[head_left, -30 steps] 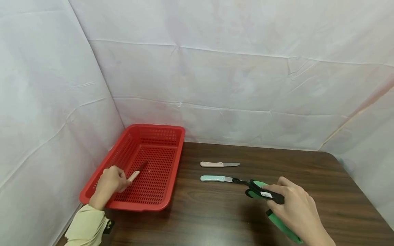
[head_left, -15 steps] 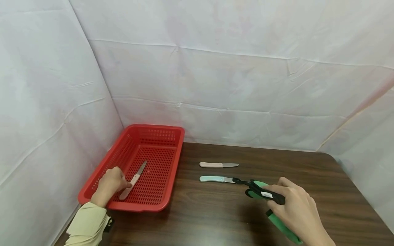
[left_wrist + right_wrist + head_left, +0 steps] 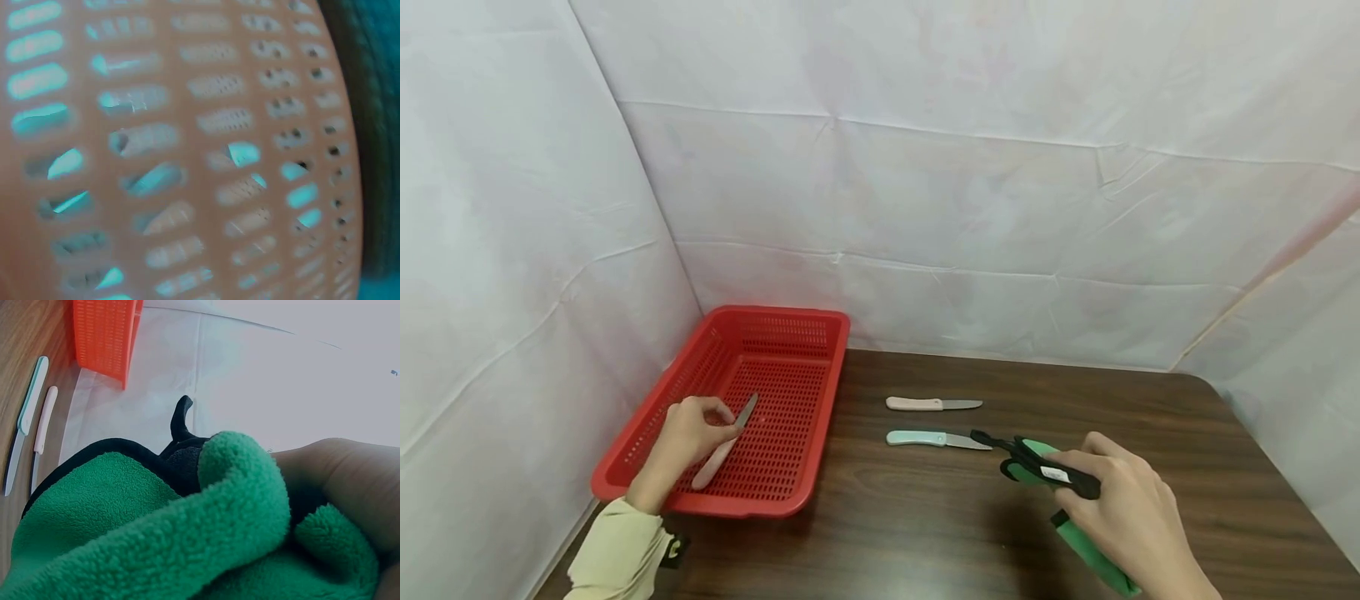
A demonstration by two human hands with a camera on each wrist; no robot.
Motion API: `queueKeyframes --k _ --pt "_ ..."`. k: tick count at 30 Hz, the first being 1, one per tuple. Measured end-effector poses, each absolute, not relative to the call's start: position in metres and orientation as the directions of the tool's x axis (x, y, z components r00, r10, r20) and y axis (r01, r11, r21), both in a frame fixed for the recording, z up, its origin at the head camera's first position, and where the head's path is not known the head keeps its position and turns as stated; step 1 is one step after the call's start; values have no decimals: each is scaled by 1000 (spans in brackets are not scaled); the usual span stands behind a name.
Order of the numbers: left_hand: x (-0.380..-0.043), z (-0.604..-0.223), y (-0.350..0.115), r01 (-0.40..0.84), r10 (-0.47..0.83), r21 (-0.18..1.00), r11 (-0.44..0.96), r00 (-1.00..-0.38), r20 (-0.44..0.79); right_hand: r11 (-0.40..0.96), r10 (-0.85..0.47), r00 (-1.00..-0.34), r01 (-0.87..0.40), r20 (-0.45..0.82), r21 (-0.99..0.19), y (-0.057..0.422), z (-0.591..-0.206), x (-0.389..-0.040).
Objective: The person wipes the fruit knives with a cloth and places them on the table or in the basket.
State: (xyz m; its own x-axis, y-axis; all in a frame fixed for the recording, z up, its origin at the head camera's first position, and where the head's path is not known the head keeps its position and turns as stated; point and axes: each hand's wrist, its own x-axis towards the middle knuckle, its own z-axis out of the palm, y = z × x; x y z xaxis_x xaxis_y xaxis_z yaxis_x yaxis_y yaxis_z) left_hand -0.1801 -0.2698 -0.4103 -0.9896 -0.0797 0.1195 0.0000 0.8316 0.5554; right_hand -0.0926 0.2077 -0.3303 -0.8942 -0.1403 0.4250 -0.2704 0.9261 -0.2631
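Observation:
A paring knife with a pale pink handle (image 3: pixel 715 467) lies aslant on the floor of the red basket (image 3: pixel 830 400). My left hand (image 3: pixel 688 429) reaches over it, thumb and forefinger bent toward each other where blade meets handle. My right hand (image 3: pixel 1123 500) grips a bunched green towel (image 3: pixel 237 506) with black trim above the table. The towel's black hanging loop (image 3: pixel 988 438) points left and overlaps the tip of a light-blue-handled knife (image 3: pixel 917 437). Behind that knife lies another pink-handled knife (image 3: pixel 917 403), blade to the right.
The brown wooden table (image 3: pixel 910 533) carries the basket at its left. White sheeting (image 3: pixel 955 200) hangs along the back and both sides. The basket's slotted wall (image 3: pixel 200 144) fills the left wrist view, blurred and oddly tinted.
The pink-handled knife came to lie flat in the basket. My left hand then slid from its handle up toward the blade while the knife stayed still. My right hand barely moved.

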Motion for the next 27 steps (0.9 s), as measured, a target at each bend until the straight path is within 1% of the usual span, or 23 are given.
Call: queueKeyframes --k 6,9,15,22,27 --pt "-178 -400 -252 148 -15 602 785 -966 257 925 -135 -893 -269 430 -269 209 -328 -92" --pt "-176 -395 -242 187 -9 646 740 -958 288 924 -129 -892 -267 432 -275 209 -326 -92" --pt "-172 -385 -216 222 -7 713 665 -953 303 919 -117 -893 -263 434 -293 209 -325 -92" --pt "-167 -375 -185 276 36 786 553 -951 308 909 -107 -888 -269 447 -317 208 -325 -93" --pt "-166 -370 -168 296 48 816 497 -948 316 908 -100 -891 -264 443 -325 210 -325 -93"
